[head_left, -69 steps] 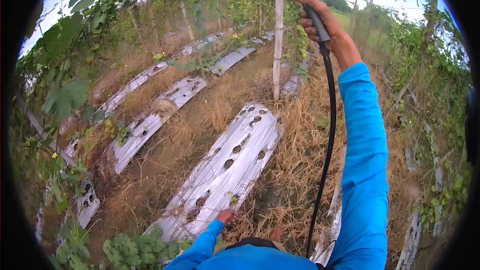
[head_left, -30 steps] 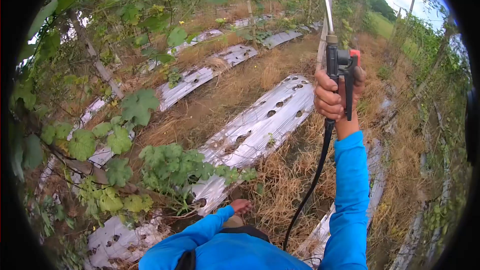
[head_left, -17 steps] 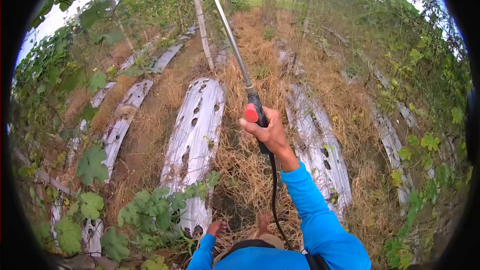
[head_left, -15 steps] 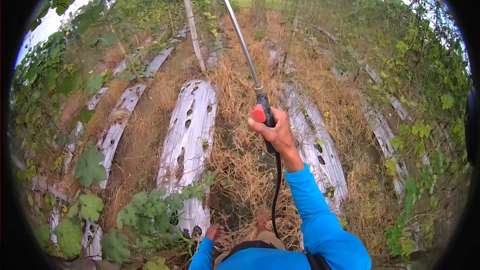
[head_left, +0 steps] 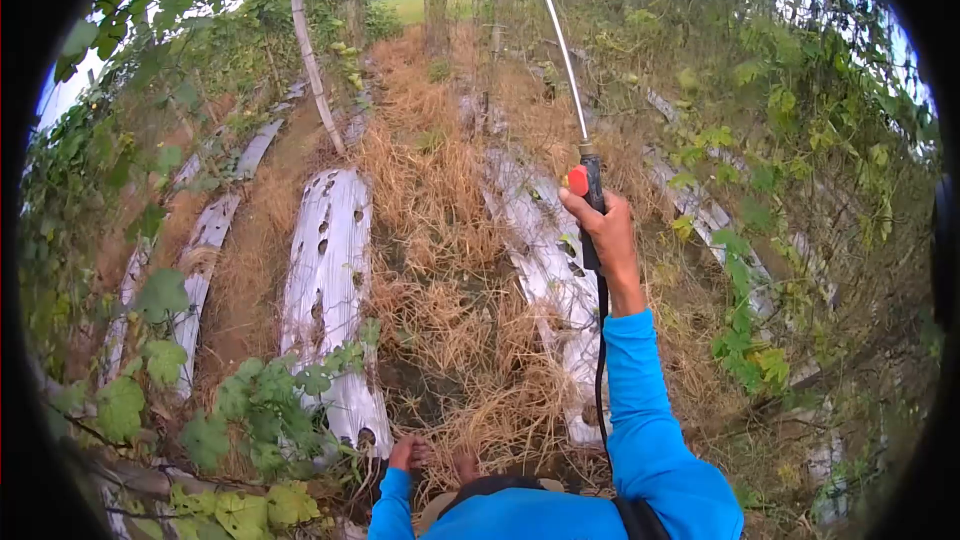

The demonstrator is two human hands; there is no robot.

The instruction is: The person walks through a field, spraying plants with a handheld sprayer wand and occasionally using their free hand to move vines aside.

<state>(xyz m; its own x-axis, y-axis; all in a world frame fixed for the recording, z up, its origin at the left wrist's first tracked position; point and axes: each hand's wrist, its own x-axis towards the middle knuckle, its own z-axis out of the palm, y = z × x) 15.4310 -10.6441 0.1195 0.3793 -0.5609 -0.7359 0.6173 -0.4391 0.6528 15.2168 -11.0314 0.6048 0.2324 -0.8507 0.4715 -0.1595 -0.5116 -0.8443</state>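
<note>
Right hand (head_left: 607,235) fingers wrapped around sprayer handle (head_left: 592,202), left hand (head_left: 410,453) low, fingers unclear

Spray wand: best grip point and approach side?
Grip the black handle of the spray wand, just below the red knob, coming from the hose end. The right hand wraps it there now. The handle is the thickest part, and the thin metal tube slants up and away, too slim to steer by.

wand (head_left: 553,35): shiny metal | mulch sheet (head_left: 325,270): glossy silver plastic | straw (head_left: 440,210): dry, rough | sleeve (head_left: 640,410): matt cloth
</note>
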